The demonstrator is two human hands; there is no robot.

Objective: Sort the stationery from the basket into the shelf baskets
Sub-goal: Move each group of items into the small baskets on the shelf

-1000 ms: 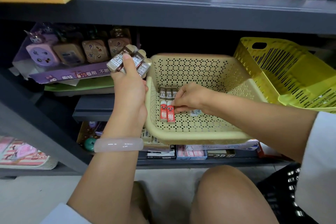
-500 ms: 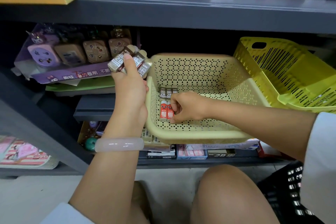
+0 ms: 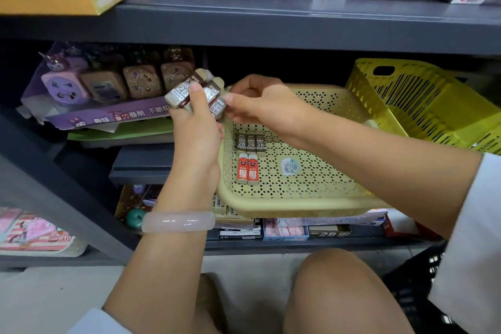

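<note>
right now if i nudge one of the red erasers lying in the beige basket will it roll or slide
The red erasers look like flat blocks lying on a broad face, so one would probably slide, not roll. The paper sleeve may glide easily, though the beige basket's perforated floor could catch an edge. Likely light and stiff.

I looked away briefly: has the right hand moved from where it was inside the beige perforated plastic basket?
Yes. The right hand rose off the basket floor, up and left to the brown-sleeved erasers in the left hand.

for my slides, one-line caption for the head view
Left hand holds brown 2B erasers; right hand pinches one over the beige basket.
</note>
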